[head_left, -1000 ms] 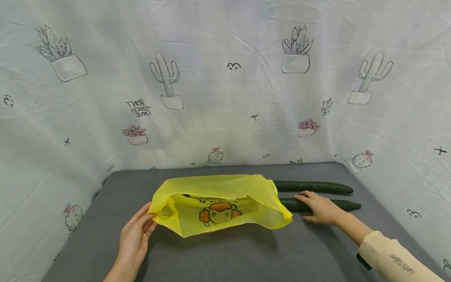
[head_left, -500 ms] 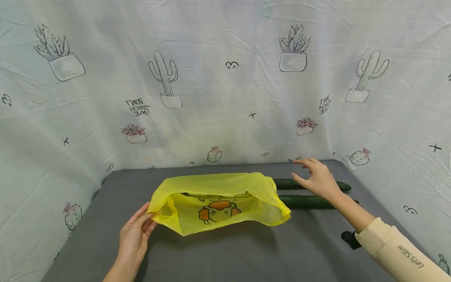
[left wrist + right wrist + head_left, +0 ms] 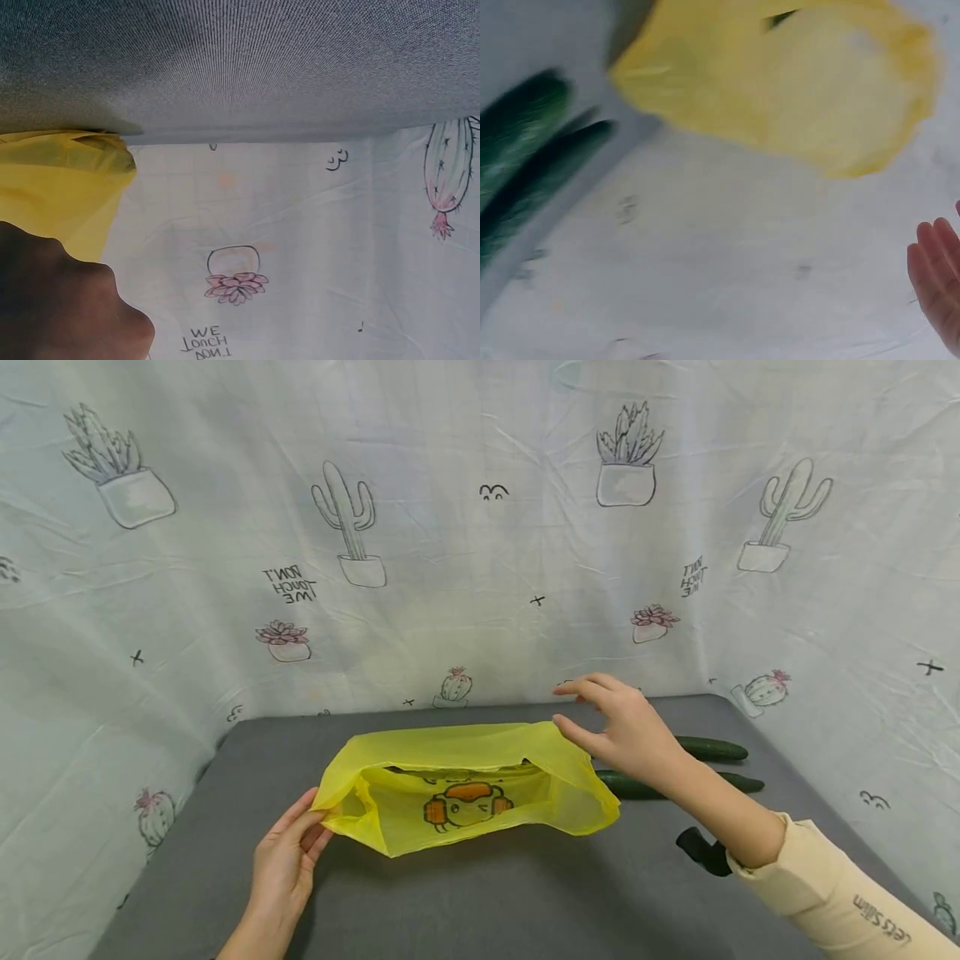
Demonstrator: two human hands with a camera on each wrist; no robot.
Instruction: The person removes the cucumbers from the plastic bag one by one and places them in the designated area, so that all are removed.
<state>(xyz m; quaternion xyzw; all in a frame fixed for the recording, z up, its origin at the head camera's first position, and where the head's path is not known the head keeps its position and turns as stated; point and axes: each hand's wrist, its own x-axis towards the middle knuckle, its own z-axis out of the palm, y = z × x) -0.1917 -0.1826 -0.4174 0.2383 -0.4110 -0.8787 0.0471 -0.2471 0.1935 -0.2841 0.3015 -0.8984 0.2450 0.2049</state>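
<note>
A yellow plastic bag [image 3: 442, 743] stands propped with its mouth toward me, an orange and black cartoon print showing inside. My left hand [image 3: 285, 856] pinches the bag's left edge between thumb and fingers. In the left wrist view that hand [image 3: 67, 300] is dark against the yellow plastic [image 3: 52, 184]. My right hand [image 3: 622, 731] is raised near the bag's upper right corner, thumb and fingers spread with nothing between them. Behind and below it lie two cucumbers, the far one [image 3: 712, 748] and the near one [image 3: 633, 785], partly hidden by the hand and forearm.
The grey cloth-covered table [image 3: 465, 910] runs back to a white curtain [image 3: 450, 543] printed with cacti, which also hangs along both sides. A black strap-like piece [image 3: 703, 850] hangs under the right wrist, beside the cream sleeve [image 3: 817, 868].
My right hand has risen off the near cucumber and moved left toward the bag's upper right corner. The left hand still holds the bag in nearly the same place. Both cucumbers remain lying there.
</note>
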